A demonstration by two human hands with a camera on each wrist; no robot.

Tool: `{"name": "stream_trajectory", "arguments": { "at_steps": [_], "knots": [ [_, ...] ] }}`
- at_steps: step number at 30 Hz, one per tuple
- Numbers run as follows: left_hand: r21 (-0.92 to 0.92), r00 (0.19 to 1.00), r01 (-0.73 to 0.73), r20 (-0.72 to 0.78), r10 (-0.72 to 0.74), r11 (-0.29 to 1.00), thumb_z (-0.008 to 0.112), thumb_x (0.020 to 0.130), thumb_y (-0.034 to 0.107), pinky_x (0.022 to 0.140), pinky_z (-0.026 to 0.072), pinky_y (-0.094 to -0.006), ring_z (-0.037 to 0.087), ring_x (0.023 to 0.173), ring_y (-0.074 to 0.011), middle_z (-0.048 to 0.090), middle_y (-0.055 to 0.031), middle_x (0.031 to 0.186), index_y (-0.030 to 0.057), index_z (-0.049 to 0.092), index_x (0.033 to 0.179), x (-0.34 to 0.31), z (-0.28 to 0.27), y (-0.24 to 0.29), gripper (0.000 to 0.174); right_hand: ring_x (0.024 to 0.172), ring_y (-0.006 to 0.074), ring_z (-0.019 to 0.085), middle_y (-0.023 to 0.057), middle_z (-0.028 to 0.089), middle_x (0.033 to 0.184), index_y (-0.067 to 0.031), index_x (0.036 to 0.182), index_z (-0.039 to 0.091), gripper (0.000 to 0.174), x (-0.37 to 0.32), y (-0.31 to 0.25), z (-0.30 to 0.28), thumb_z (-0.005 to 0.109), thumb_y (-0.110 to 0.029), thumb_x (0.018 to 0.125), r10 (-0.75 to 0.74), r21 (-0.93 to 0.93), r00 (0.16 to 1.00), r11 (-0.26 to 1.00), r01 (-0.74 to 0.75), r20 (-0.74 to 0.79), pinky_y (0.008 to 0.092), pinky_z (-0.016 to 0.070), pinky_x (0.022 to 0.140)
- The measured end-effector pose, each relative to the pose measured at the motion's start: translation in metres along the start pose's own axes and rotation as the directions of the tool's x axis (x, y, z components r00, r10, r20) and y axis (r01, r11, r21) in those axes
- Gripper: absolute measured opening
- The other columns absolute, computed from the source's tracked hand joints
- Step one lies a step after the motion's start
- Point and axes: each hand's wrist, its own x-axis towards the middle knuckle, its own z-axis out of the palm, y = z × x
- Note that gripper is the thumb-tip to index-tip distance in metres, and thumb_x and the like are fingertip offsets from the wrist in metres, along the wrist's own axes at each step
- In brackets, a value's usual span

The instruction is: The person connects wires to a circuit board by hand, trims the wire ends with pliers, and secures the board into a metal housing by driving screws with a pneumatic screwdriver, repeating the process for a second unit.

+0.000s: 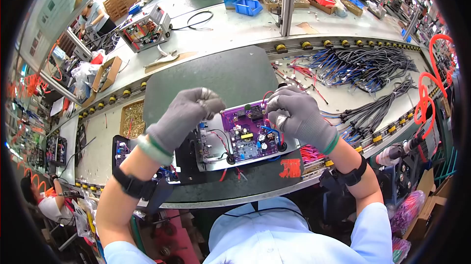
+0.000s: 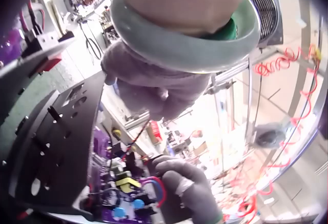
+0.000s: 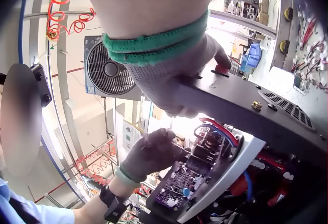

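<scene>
A metal chassis [image 1: 211, 142] holds a purple circuit board [image 1: 250, 139] with capacitors, coils and red and blue leads. My gloved left hand [image 1: 189, 112] is over its far left corner, fingers curled. In the left wrist view that left hand [image 2: 154, 83] pinches a thin dark-red wire [image 2: 139, 134] running down to the board. My gloved right hand [image 1: 299, 117] is bent over the board's far right corner, beside a red wire loop [image 1: 265, 98]. In the right wrist view the black panel [image 3: 246, 101] partly hides its fingers; I cannot tell whether they hold anything.
A dark green mat [image 1: 211, 75] lies beyond the chassis. Bundled cables [image 1: 363, 67] spread to the right. Another board assembly [image 1: 120, 151] sits at left, near a box of small parts [image 1: 132, 117]. A coiled orange hose [image 1: 424, 97] hangs by a power driver [image 1: 392, 155].
</scene>
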Motion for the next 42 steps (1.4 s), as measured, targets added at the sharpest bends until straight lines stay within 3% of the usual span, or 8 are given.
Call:
{"name": "stream_trajectory", "arguments": {
  "at_steps": [4, 7, 13, 21, 24, 27, 40, 42],
  "knots": [
    [0.028, 0.992, -0.106, 0.075, 0.104, 0.994, 0.061, 0.094, 0.005, 0.084, 0.0494, -0.0238, 0.062, 0.093, -0.0095, 0.069, -0.0022, 0.094, 0.0017, 0.071, 0.105, -0.046, 0.009, 0.002, 0.015, 0.09, 0.0293, 0.068, 0.0078, 0.069, 0.096, -0.0095, 0.094, 0.07, 0.015, 0.007, -0.048, 0.007, 0.07, -0.021, 0.084, -0.006, -0.088, 0.998, 0.996, 0.0, -0.062, 0.0412, 0.0535, 0.081],
    [0.802, 0.755, -0.384, -0.013, 0.655, 0.458, 0.066, 0.079, 0.003, 0.094, 0.0459, -0.0389, 0.066, 0.086, -0.0233, 0.068, -0.0064, 0.085, 0.0084, 0.072, 0.097, -0.051, 0.016, -0.015, 0.019, 0.082, 0.0342, 0.069, 0.0136, 0.069, 0.098, -0.0101, 0.109, 0.067, 0.026, 0.007, -0.084, 0.039, 0.067, -0.023, 0.087, 0.045, 0.141, 0.998, 0.989, -0.039, -0.037, 0.0442, 0.0545, 0.072],
    [0.864, 0.558, -0.319, -0.16, 0.814, 0.388, 0.074, 0.07, -0.002, 0.099, 0.0425, -0.0414, 0.065, 0.083, -0.026, 0.07, -0.005, 0.086, 0.009, 0.065, 0.101, -0.053, 0.019, -0.043, 0.034, 0.084, 0.0321, 0.069, 0.0137, 0.069, 0.094, -0.0107, 0.113, 0.067, 0.028, 0.028, -0.091, 0.079, 0.063, -0.021, 0.087, 0.08, 0.162, 0.997, 0.984, -0.08, 0.006, 0.0447, 0.0549, 0.071],
    [0.79, 0.588, -0.32, -0.267, 0.764, 0.523, 0.077, 0.072, 0.008, 0.099, 0.045, -0.0398, 0.067, 0.091, -0.0269, 0.071, -0.0076, 0.093, 0.004, 0.061, 0.118, -0.044, 0.014, -0.06, 0.048, 0.077, 0.0284, 0.068, 0.0055, 0.065, 0.079, -0.0146, 0.088, 0.07, 0.009, 0.045, -0.071, 0.099, 0.068, -0.02, 0.081, -0.027, -0.107, 0.999, 0.994, 0.023, -0.037, 0.0423, 0.0537, 0.067],
    [0.862, 0.839, -0.12, -0.177, 0.515, 0.492, 0.066, 0.089, 0.031, 0.101, 0.0433, -0.0451, 0.058, 0.117, -0.0411, 0.069, -0.0215, 0.101, -0.0001, 0.065, 0.109, -0.042, 0.001, -0.072, 0.037, 0.074, 0.027, 0.068, 0.0055, 0.065, 0.077, -0.014, 0.083, 0.068, 0.006, 0.054, -0.05, 0.111, 0.066, -0.016, 0.077, -0.089, -0.312, 0.996, 0.946, 0.082, -0.008, 0.041, 0.0521, 0.068],
    [0.958, 0.88, -0.048, -0.093, 0.467, 0.282, 0.058, 0.092, 0.033, 0.103, 0.042, -0.0509, 0.058, 0.115, -0.0453, 0.069, -0.0207, 0.097, 0.0013, 0.068, 0.099, -0.045, 0.005, -0.071, 0.034, 0.074, 0.0271, 0.068, 0.0058, 0.064, 0.076, -0.013, 0.08, 0.067, 0.005, 0.052, -0.05, 0.115, 0.066, -0.016, 0.077, -0.128, -0.3, 0.992, 0.946, 0.121, -0.002, 0.0404, 0.0515, 0.069],
    [0.943, 0.862, -0.099, -0.078, 0.501, 0.317, 0.051, 0.092, 0.025, 0.107, 0.0339, -0.0568, 0.054, 0.118, -0.0441, 0.068, -0.0192, 0.094, 0.0045, 0.068, 0.089, -0.044, 0.009, -0.064, 0.027, 0.074, 0.0286, 0.067, 0.0075, 0.064, 0.076, -0.0111, 0.077, 0.065, 0.003, 0.058, -0.055, 0.122, 0.066, -0.013, 0.074, -0.132, -0.249, 0.99, 0.958, 0.141, 0.049, 0.0415, 0.0515, 0.068],
    [0.959, 0.874, -0.06, -0.084, 0.478, 0.278, 0.051, 0.093, 0.025, 0.11, 0.0306, -0.0574, 0.054, 0.119, -0.0421, 0.068, -0.0195, 0.098, 0.0038, 0.069, 0.093, -0.044, 0.012, -0.059, 0.028, 0.079, 0.031, 0.069, 0.0103, 0.066, 0.08, -0.01, 0.077, 0.066, 0.004, 0.062, -0.062, 0.123, 0.065, -0.013, 0.074, 0.043, -0.217, 0.99, 0.976, -0.013, 0.135, 0.0438, 0.0543, 0.07]
  ]
}}
